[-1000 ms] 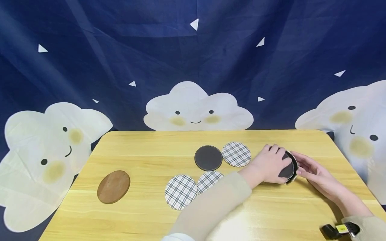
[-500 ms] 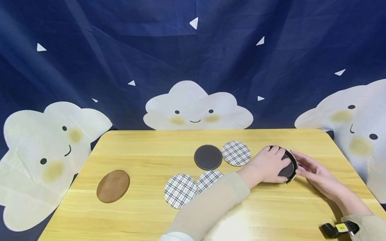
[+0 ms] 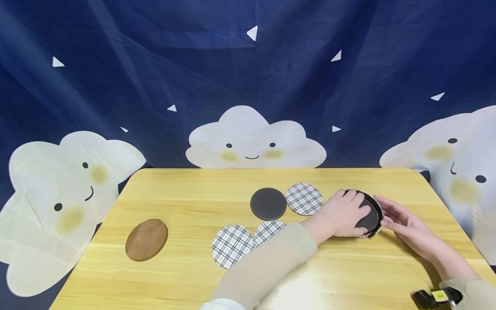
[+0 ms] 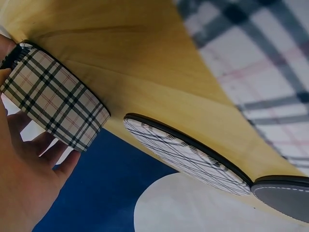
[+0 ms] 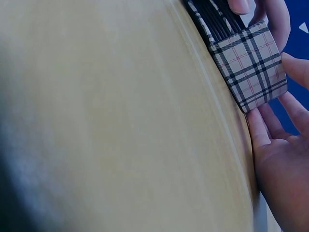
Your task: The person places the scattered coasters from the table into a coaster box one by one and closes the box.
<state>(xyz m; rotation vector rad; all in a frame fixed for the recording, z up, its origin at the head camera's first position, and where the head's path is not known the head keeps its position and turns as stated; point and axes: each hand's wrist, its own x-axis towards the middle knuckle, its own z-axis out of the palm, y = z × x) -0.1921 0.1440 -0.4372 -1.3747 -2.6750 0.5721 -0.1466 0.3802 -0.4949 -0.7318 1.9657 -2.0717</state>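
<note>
At the right side of the table, a round plaid coaster holder (image 4: 58, 92) with black lining is between both hands. My left hand (image 3: 342, 213) reaches over it from above and grips a black coaster (image 3: 370, 217) inside its rim. In the left wrist view the fingers bend over the holder's edge. My right hand (image 3: 412, 230) holds the holder's right side with thumb and fingers, seen also in the right wrist view. The coaster's far part is hidden beneath my left hand.
A black coaster (image 3: 268, 203) and plaid coasters (image 3: 304, 199) lie mid-table, one plaid coaster (image 3: 267, 231) partly under the left forearm, another plaid coaster (image 3: 232, 246) left of it. A brown round disc (image 3: 146, 240) lies far left. Behind the table hangs a blue cloth (image 3: 217, 77).
The black coaster sits slightly lower inside the holder, and more of the inner rim shows. My left hand has shifted slightly left; my right hand stays in place.
</note>
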